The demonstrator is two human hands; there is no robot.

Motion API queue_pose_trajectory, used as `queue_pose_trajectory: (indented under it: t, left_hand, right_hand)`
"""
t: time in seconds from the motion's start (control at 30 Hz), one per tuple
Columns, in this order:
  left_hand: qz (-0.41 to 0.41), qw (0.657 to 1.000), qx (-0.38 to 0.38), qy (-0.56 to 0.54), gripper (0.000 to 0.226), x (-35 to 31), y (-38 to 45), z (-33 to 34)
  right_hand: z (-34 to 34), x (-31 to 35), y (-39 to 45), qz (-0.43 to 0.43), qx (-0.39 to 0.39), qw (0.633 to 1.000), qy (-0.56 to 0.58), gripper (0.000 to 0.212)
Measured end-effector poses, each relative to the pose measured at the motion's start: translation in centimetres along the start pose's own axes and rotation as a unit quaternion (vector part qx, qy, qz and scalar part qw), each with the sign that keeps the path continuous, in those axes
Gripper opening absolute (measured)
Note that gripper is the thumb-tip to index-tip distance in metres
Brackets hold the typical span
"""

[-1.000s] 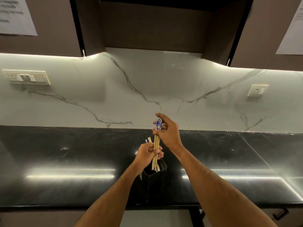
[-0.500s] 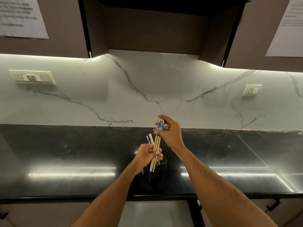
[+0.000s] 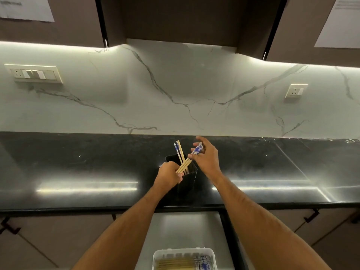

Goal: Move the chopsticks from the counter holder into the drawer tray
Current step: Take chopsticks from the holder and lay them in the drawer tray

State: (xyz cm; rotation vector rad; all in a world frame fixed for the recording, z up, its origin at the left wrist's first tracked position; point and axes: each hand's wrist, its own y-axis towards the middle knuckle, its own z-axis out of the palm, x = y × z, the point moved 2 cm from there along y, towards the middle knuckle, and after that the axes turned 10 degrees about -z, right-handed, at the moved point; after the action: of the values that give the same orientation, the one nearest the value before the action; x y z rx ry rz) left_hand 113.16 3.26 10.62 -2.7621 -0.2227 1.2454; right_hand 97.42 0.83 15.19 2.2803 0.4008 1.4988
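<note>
Near the middle of the frame, the right hand (image 3: 206, 160) pinches a bunch of chopsticks (image 3: 190, 158) by their blue and white tops. The thumb and fingers curl round those tops. The bunch slants down to the left. Its plain wooden ends reach the left hand (image 3: 169, 175), which is closed in a loose fist. The ends touch that fist, but you cannot tell if its fingers really grip them.

Right behind the hands stands a black holder (image 3: 187, 178) on the dark counter (image 3: 78, 162). Two more chopsticks (image 3: 179, 152) stick up out of the holder, leaning a little to the left. Their tops are blue and white too. The slanted bunch crosses in front of them, just over the holder's open top.

At the bottom of the frame, below the counter edge, a drawer (image 3: 175, 230) is pulled open. A white tray (image 3: 184, 252) sits in it, at the bottom middle. Some chopsticks (image 3: 175, 263) already lie flat in the tray, with their blue and white ends to the right.

Behind the counter is a white marble wall (image 3: 175, 90) with grey veins. A switch plate (image 3: 34, 73) is at the upper left and a socket (image 3: 296, 91) is at the right. Dark cupboards (image 3: 175, 18) hang across the top. White papers (image 3: 25, 7) are stuck on them at the upper left and upper right.
</note>
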Motion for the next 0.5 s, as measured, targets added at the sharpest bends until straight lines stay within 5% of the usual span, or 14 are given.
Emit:
queue_pose_trajectory:
  t: [0.1,0.17,0.33,0.5]
  left_hand:
    - [0.035,0.972,-0.043,0.228,0.010,1.3,-1.3,-0.2]
    - [0.061,0.946,-0.037,0.317,0.015,1.8,-2.5,0.2]
    - [0.061,0.905,0.014,0.420,0.021,3.3,-3.9,2.1]
    - [0.086,0.881,0.046,0.463,0.027,5.7,-5.7,4.9]
  right_hand:
    - [0.3,-1.2,-2.5,-0.064,0.039,0.976,-0.203,0.084]
    - [1.0,-1.1,-4.4,-0.136,0.101,0.943,-0.287,0.069]
    - [4.5,-1.8,-8.4,-0.128,0.362,0.815,-0.435,0.030]
    - [5.5,-3.8,-12.1,-0.093,0.412,0.763,-0.490,0.017]
